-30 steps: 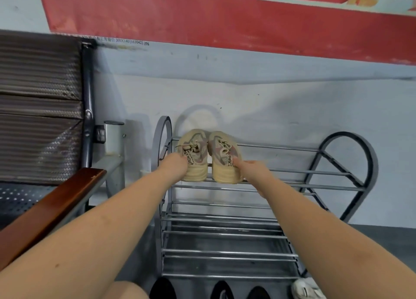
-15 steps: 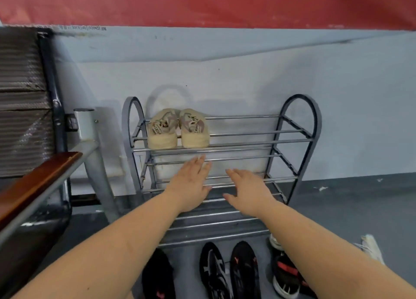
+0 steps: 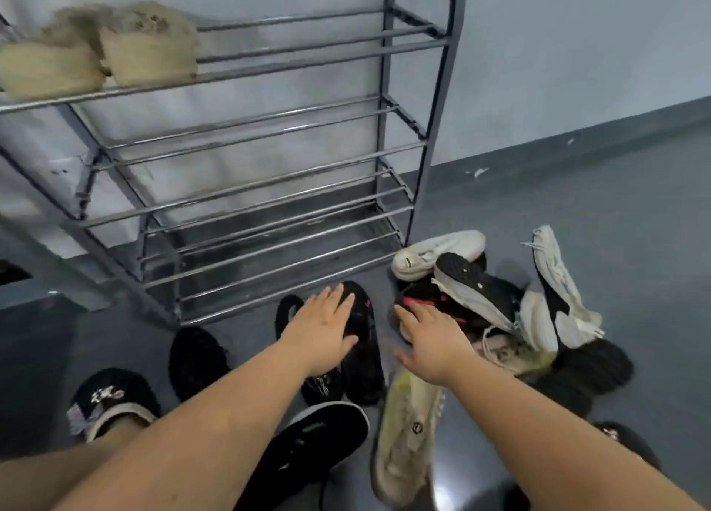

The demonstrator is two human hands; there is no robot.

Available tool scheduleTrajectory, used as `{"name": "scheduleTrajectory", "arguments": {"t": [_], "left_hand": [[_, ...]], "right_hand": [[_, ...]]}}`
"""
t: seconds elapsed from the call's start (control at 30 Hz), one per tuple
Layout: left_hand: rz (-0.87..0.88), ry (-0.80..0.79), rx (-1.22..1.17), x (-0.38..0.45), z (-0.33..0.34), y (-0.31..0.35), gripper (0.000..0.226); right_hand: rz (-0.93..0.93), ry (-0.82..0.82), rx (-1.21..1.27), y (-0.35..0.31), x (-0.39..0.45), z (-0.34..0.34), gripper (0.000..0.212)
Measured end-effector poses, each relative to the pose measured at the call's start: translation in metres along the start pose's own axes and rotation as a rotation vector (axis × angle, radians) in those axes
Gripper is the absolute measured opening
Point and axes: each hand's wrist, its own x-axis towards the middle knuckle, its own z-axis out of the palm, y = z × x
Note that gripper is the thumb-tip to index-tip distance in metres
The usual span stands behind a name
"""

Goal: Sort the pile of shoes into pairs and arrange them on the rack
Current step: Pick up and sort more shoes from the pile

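A grey metal shoe rack [image 3: 419, 133] stands against the wall. A beige pair of shoes [image 3: 115, 48] sits side by side on its top shelf at the left; the lower shelves hold nothing. On the floor in front lies a pair of black shoes [image 3: 365, 352] with red marks. My left hand [image 3: 323, 329] hovers over them, fingers spread, holding nothing. My right hand [image 3: 434, 341] is open above the edge of a heap of white and black shoes [image 3: 496, 295]. A pale green shoe [image 3: 408, 433] lies under my right wrist.
More black shoes lie on the floor: one [image 3: 196, 360] left of the pair and one with green marks [image 3: 315, 445] under my left forearm. My own foot in a black slipper [image 3: 107, 402] is at the lower left. Grey floor stretches to the right.
My hands have left the beige pair on the top shelf and dropped to the shoes on the floor. My view has tilted down and to the right.
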Motion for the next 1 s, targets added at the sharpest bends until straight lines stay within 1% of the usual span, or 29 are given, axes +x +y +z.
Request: {"name": "scheduleTrajectory", "arguments": {"t": [0.13,0.23,0.4,0.6,0.77,0.87,1.0], "left_hand": [[0.046,-0.041,-0.019,0.022,0.022,0.029,0.071],[0.070,-0.056,-0.024,0.045,0.023,0.043,0.072],[0.114,-0.050,-0.020,0.094,0.010,0.061,0.071],[0.119,-0.048,-0.082,0.150,-0.006,0.076,0.072],[0.067,-0.132,-0.185,0.198,0.003,0.082,0.073],[0.030,-0.179,-0.256,0.230,0.011,0.086,0.075],[-0.009,-0.213,-0.435,0.265,0.025,0.097,0.073]], "right_hand": [[0.113,-0.085,0.027,0.039,-0.010,0.027,0.079],[0.198,-0.081,0.035,0.067,-0.008,0.029,0.077],[0.319,-0.042,0.052,0.116,0.012,0.013,0.075],[0.383,-0.034,0.076,0.165,0.045,-0.003,0.075],[0.457,-0.074,0.188,0.191,0.075,0.008,0.072],[0.507,-0.095,0.296,0.205,0.092,0.025,0.069],[0.573,-0.094,0.481,0.222,0.109,0.047,0.068]]}}
